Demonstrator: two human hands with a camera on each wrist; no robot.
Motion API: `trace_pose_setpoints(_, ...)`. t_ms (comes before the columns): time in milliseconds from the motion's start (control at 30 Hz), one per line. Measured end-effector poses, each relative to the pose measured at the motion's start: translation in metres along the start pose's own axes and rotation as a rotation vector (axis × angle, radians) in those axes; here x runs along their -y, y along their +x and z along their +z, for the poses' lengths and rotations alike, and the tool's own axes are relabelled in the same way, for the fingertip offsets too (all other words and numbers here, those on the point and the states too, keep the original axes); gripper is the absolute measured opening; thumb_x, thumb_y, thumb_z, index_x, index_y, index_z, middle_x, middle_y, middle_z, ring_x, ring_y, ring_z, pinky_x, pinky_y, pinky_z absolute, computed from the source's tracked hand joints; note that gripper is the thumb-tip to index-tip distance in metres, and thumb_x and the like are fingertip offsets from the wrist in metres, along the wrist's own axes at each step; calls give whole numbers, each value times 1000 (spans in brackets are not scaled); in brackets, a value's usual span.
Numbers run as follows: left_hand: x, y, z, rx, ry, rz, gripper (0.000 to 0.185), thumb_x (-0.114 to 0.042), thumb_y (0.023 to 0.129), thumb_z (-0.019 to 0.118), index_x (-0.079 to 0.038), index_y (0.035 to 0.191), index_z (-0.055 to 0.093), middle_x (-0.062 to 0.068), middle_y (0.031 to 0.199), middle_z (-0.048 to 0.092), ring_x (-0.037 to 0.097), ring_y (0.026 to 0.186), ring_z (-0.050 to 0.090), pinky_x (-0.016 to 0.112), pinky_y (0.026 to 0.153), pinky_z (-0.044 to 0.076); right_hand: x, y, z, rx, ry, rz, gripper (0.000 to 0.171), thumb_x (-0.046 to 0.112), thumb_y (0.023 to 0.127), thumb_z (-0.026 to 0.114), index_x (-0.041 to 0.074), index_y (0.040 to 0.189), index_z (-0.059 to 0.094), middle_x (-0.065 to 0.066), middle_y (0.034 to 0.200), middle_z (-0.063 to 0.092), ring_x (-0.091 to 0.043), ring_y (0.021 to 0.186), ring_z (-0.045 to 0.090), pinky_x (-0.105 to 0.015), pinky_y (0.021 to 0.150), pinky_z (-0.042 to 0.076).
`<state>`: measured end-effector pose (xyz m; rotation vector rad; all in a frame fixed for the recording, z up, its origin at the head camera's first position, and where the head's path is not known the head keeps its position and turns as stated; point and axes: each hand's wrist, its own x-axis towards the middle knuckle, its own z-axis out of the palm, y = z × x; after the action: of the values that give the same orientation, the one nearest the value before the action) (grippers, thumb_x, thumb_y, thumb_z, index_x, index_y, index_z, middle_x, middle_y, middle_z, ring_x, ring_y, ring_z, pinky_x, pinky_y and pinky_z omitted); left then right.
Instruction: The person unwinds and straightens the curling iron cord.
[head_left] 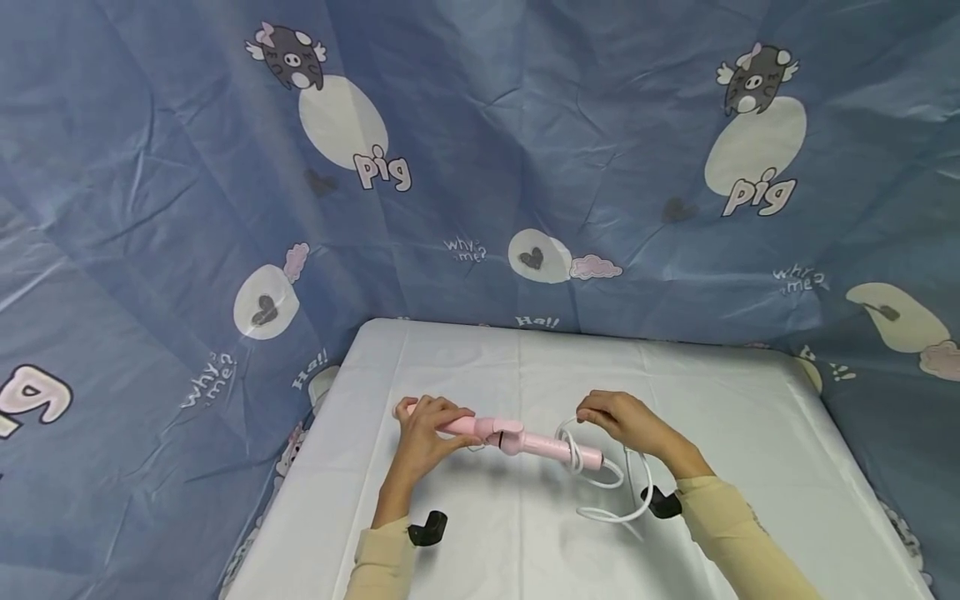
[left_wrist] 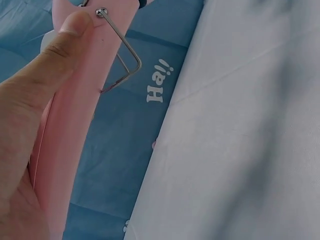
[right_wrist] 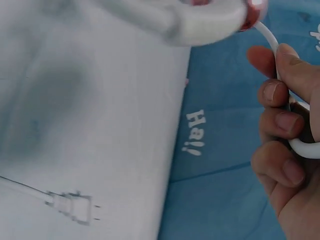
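Sleeves: pale yellow sleeves come in from the bottom edge of the head view, nearest the camera, each with a black wrist mount below the forearm.
Cord: a white cord lies in loose loops on the bench below the right wrist — one loop wraps the rod's right end, and the plug rests flat on the cover in the right wrist view.
Left hand: the left hand grips the left part of the pink curling iron, fingers curled over it; in the left wrist view the thumb presses along the pink body beside a bent metal wire stand.
Right hand: the right hand pinches a loop of the cord above the iron's right end — curled fingers close round the white line.
Curling iron: held just above the bench's middle, lying left to right between the two hands.
Bench: covered in a white sheet.
Backdrop: blue cloth printed with pigs, hearts and words hangs behind and to both sides.
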<state>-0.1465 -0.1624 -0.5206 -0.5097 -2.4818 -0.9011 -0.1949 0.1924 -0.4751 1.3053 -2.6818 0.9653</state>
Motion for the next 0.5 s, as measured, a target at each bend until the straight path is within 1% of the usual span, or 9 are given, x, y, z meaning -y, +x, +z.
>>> trace_pose_setpoints(67, 1, -1, 1, -8, -9, 3, 41, -54, 61, 79, -29, 94, 75, -13, 85, 65, 8, 84, 50, 52, 95, 16, -5, -1, 5, 23, 48, 21, 13, 16, 96, 54, 16, 94, 66, 5, 87, 65, -1, 76, 57, -24, 68, 48)
trace_pose_setpoints(200, 2, -2, 2, -27, -34, 17, 41, -54, 61, 79, -30, 94, 74, -12, 86, 66, 9, 85, 50, 52, 95, 16, -14, -5, 13, 69, 167, 118, 18, 20, 97, 51, 12, 97, 67, -3, 93, 68, -2, 81, 58, -25, 71, 49)
trace_pose_setpoints(300, 2, -1, 2, -31, -57, 16, 41, -53, 62, 79, -30, 95, 74, -12, 87, 67, 11, 86, 51, 52, 95, 15, -20, -9, 19, 86, 226, 177, 20, 22, 98, 50, 14, 98, 67, -4, 95, 68, -5, 79, 56, -24, 69, 48)
trace_pose_setpoints(367, 2, -1, 2, -35, -65, 13, 40, -52, 62, 78, -30, 96, 74, -11, 88, 67, 11, 86, 51, 52, 95, 15, -16, -10, 19, 89, 245, 185, 19, 19, 98, 49, 12, 98, 67, -8, 94, 68, -6, 74, 54, -24, 66, 47)
trace_pose_setpoints(433, 2, -1, 1, -45, -68, 9, 40, -51, 62, 79, -30, 96, 74, -11, 88, 67, 11, 86, 51, 52, 95, 15, -13, -11, 20, 103, 253, 209, 19, 14, 98, 49, 9, 98, 67, -8, 93, 68, -8, 71, 53, -29, 63, 48)
trace_pose_setpoints(500, 2, -1, 1, -58, -72, 5, 40, -50, 62, 80, -29, 95, 74, -11, 88, 67, 11, 85, 51, 51, 94, 14, -15, -13, 26, 92, 246, 171, 17, 7, 97, 48, 5, 98, 66, -9, 90, 66, -8, 69, 52, -30, 60, 46)
